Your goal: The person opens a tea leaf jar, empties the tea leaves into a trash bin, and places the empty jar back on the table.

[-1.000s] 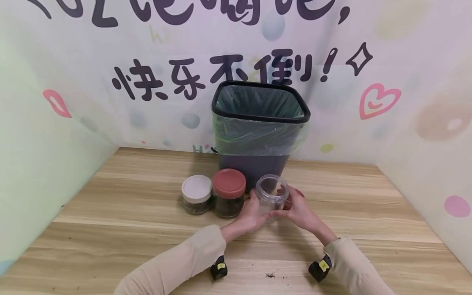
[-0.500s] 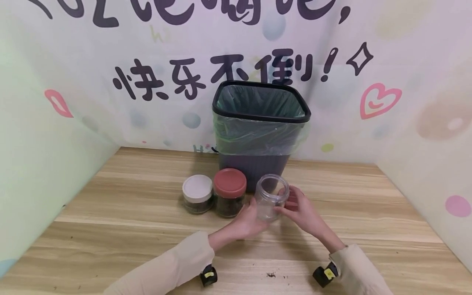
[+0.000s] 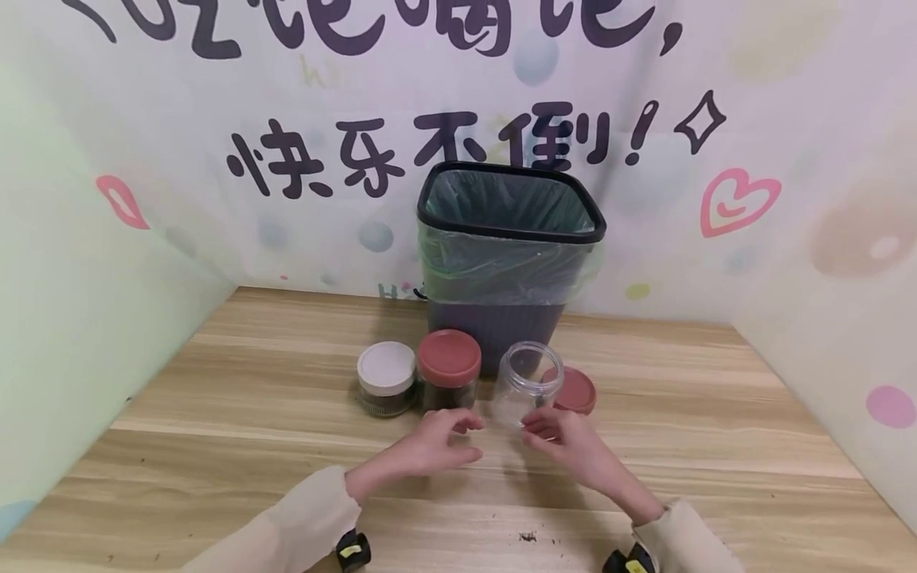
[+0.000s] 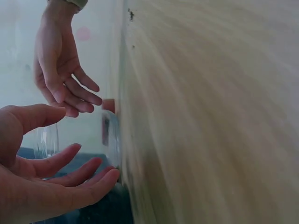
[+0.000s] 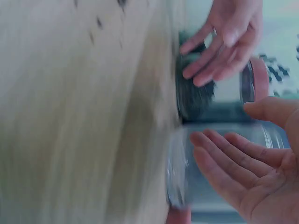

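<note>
An open, clear jar (image 3: 510,402) stands upright on the table without a lid, and I see nothing inside it. My right hand (image 3: 573,447) hovers at its near right side, fingers loosely bent and holding nothing; in the right wrist view that hand (image 5: 252,179) looks apart from the jar. To the left, my left hand (image 3: 423,447) is held off the jar with thumb and fingers spread. A red lid (image 3: 579,390) lies behind and right of the clear jar. Just beyond my left hand stands a red-lidded jar (image 3: 450,358) with dark contents.
A shorter jar with a white lid (image 3: 387,368) and dark contents stands at the left of the row. Behind the jars rises a dark bin (image 3: 494,318) lined with a green bag. Small dark specks (image 3: 527,537) lie on the wooden table (image 3: 251,446).
Both hands have let go of the clear jar. The left hand has moved left and nearer to me; the right has drawn back, showing more of the red lid.
</note>
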Demonstrator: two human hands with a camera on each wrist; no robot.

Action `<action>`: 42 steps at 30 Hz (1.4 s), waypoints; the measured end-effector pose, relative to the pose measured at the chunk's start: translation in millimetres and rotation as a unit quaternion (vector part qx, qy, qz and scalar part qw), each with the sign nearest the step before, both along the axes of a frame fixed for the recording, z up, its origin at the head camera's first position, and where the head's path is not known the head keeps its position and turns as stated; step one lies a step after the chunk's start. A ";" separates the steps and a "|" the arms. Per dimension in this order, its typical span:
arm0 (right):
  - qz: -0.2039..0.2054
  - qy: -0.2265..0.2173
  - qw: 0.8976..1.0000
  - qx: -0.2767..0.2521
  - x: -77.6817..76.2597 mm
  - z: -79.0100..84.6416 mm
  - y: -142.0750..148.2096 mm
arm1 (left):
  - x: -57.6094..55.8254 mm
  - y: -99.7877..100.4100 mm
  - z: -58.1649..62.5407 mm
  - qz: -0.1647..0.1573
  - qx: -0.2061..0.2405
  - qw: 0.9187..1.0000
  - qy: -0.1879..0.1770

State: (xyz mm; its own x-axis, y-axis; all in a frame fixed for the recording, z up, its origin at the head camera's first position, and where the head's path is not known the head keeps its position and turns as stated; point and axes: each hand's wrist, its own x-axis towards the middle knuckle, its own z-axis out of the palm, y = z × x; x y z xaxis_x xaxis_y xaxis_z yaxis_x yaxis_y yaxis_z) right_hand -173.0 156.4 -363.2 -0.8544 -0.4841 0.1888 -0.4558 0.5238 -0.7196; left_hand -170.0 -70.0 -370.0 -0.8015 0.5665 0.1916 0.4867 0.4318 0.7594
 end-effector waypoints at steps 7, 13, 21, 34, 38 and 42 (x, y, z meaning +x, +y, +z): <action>0.046 0.010 0.999 -0.009 8.9 -7.5 -31.6 | -2.7 -21.8 1.0 0.053 0.005 0.998 0.025; 0.000 0.049 0.999 0.007 8.3 -7.7 -56.4 | -5.0 -31.6 1.8 0.132 0.004 0.991 0.023; -0.075 0.047 0.996 0.009 -4.4 -11.6 -79.2 | 1.2 -26.2 -0.4 0.226 0.015 0.974 0.005; -0.125 0.050 0.986 -0.094 -31.5 -12.7 -101.0 | 7.0 -17.5 -4.7 0.218 0.008 0.975 0.039; -0.126 0.057 0.985 -0.104 -34.3 -12.7 -103.7 | 1.0 -19.8 -17.9 0.214 0.026 0.974 0.067; -0.121 0.064 0.985 -0.105 -33.3 -14.0 -103.4 | 1.9 -20.6 -17.0 0.216 0.025 0.975 0.044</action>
State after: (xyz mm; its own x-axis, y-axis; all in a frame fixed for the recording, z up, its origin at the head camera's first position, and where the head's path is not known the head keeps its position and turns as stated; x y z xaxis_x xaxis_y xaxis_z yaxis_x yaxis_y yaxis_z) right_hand -206.2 53.1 -377.2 -0.9028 -0.2085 0.3763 -0.4298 0.4734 -0.7689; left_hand -168.1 -90.6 -387.0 -0.9421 0.1685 0.2899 0.3329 0.5736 0.7485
